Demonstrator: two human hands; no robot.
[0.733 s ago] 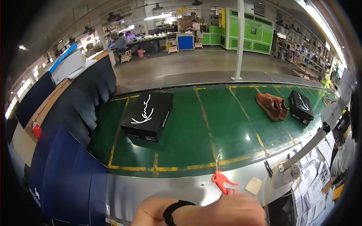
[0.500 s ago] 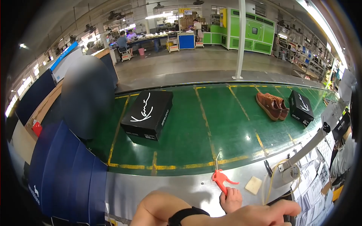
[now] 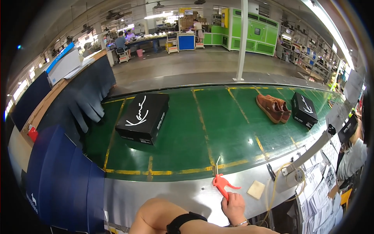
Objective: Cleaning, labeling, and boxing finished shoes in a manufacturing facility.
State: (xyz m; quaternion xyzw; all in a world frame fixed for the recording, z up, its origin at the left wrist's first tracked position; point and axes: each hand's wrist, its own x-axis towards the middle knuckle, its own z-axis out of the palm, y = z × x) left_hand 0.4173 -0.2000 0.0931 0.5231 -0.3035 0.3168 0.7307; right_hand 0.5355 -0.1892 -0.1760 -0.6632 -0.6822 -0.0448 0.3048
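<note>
My right hand (image 3: 235,207), with a bracelet at its wrist, has its fingers closed round the handle end of a red air blow gun (image 3: 221,183). The gun's thin metal nozzle points away from me, toward the green conveyor belt (image 3: 183,128). My left forearm (image 3: 202,226), wearing a black band, crosses along the lower edge toward the right; the hand at its end is out of the picture. A pale square sponge-like block (image 3: 256,189) lies on the metal ledge (image 3: 156,193) just right of the gun.
A black shoebox (image 3: 143,117) sits on the belt at left. Brown shoes (image 3: 270,108) and another black shoebox (image 3: 304,109) stand farther right. Beside the ledge are a pole (image 3: 311,154), a yellowish hose (image 3: 274,191) and stacked papers (image 3: 317,195). A blue box (image 3: 64,175) fills the left.
My left hand has dropped out of the picture, leaving its forearm. The right hand stays on the air blow gun. A blurred dark shape at left is gone, uncovering hanging strips. The view has shifted slightly.
</note>
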